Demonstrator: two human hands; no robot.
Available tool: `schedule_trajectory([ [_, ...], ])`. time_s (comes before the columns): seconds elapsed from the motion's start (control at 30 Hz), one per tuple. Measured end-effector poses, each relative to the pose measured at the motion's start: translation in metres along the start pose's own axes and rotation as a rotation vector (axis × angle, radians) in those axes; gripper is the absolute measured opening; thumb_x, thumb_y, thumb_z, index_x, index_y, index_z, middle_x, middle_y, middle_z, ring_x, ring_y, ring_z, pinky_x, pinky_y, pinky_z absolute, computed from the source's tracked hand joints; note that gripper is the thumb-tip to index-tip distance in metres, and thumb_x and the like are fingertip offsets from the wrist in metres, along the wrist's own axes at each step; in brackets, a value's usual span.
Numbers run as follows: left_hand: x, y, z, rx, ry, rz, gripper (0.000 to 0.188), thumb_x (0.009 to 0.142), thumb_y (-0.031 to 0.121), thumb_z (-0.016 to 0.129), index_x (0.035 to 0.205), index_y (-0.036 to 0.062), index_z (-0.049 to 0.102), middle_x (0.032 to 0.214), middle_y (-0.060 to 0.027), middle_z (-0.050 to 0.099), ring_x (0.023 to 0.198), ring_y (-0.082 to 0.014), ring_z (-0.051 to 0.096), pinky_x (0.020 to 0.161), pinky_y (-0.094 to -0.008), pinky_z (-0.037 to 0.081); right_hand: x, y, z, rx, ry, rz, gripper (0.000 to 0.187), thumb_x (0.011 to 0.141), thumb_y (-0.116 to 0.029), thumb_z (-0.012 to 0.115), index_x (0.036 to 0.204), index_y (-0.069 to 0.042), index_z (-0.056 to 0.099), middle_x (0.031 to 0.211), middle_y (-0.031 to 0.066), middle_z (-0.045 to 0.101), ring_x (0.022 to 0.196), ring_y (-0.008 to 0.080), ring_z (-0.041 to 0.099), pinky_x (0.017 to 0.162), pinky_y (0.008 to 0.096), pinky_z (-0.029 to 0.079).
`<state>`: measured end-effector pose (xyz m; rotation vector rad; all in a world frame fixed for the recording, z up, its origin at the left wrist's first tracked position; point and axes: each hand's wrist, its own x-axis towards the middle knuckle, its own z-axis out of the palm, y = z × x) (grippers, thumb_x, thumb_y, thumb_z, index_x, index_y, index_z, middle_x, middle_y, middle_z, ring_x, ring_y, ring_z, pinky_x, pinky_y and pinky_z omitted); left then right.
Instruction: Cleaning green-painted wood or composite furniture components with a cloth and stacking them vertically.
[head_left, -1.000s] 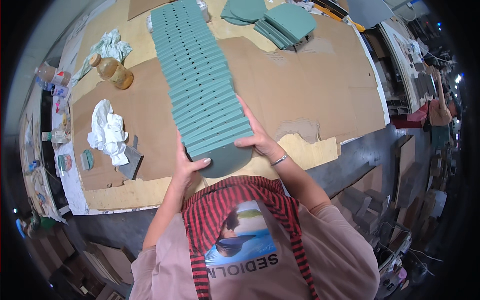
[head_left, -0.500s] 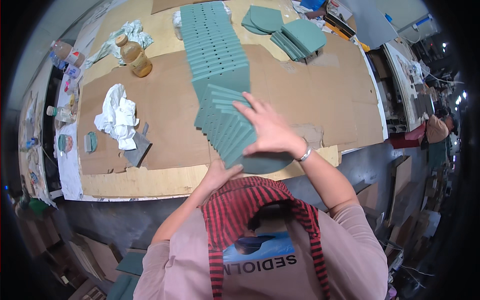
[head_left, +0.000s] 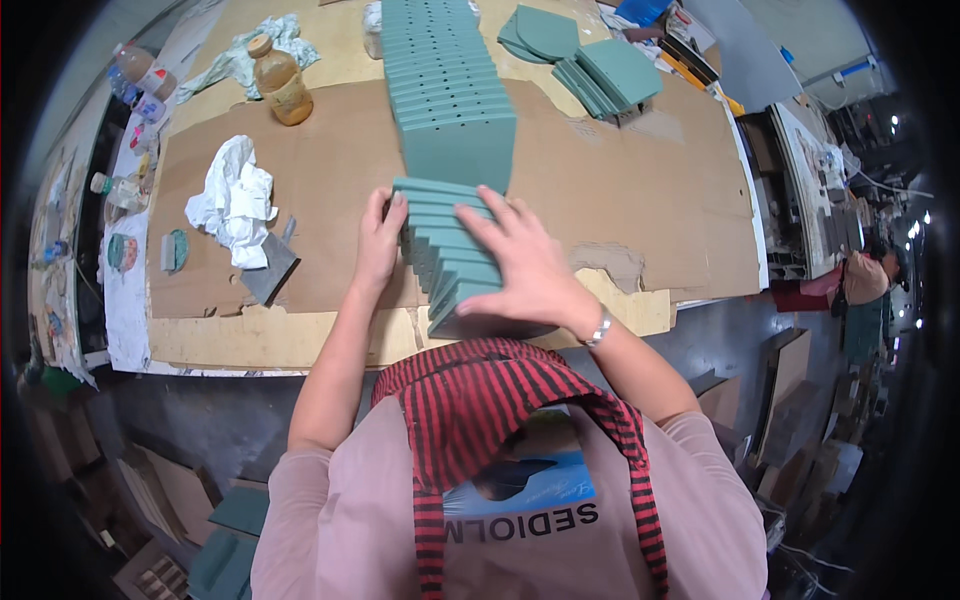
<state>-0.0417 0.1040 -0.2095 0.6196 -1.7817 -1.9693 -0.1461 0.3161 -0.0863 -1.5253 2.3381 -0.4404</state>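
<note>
A leaning stack of green panels (head_left: 455,245) with small holes along their edges stands fanned in front of me on the cardboard. My left hand (head_left: 380,238) is closed at the stack's far left corner, its fingertips curled against the panel edges. Across the stack's right side lies my right hand (head_left: 525,265), its fingers spread toward the far edge and its thumb on the nearer panels. Just beyond, a long overlapping row of similar green panels (head_left: 455,105) runs away from me. The undersides of the held panels are hidden.
More green panels (head_left: 620,70) lie at the back right. Left on the cardboard (head_left: 330,190) are crumpled white paper (head_left: 235,200), a grey flat piece (head_left: 270,270) and a bottle of amber liquid (head_left: 280,80). Another person (head_left: 865,280) is far right.
My left hand has moved from the stack's near end to its far left corner. The stack is more upright and compact. My right hand stays on its right side.
</note>
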Motion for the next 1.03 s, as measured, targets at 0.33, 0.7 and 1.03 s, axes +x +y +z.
schedule_trajectory([
  [0.33,-0.046,0.011,0.019,-0.429,-0.021,-0.128,0.037,0.104,0.034,0.044,0.125,0.0041,0.051,0.118,-0.0055,0.058,0.114,-0.0153,0.052,0.102,-0.0326,0.039,-0.073,0.072,0.106,1.516,0.336,0.167,0.093,0.097,-0.063,0.048,0.158,0.002,0.02,0.164,0.0184,0.024,0.152,0.0279,0.02,0.123,0.0391,0.013],
  [0.7,-0.105,0.0,0.039,-0.366,0.013,-0.146,0.066,0.107,0.043,0.034,0.157,0.0036,0.017,0.154,-0.0106,0.031,0.143,-0.0236,0.031,0.119,-0.0392,0.023,-0.031,0.078,0.091,1.429,0.238,0.128,0.09,0.095,-0.06,0.052,0.158,-0.002,0.023,0.16,0.0184,0.029,0.148,0.0269,0.027,0.121,0.0379,0.018],
  [1.03,-0.069,0.042,0.045,-0.415,-0.059,-0.172,0.061,0.106,0.046,0.036,0.154,0.0093,0.028,0.144,-0.012,0.046,0.132,-0.0245,0.047,0.111,-0.0395,0.039,-0.021,0.067,0.086,1.578,0.424,0.246,0.07,0.095,-0.032,0.057,0.15,0.001,0.029,0.153,0.0178,0.035,0.145,0.0257,0.03,0.12,0.0363,0.02],
])
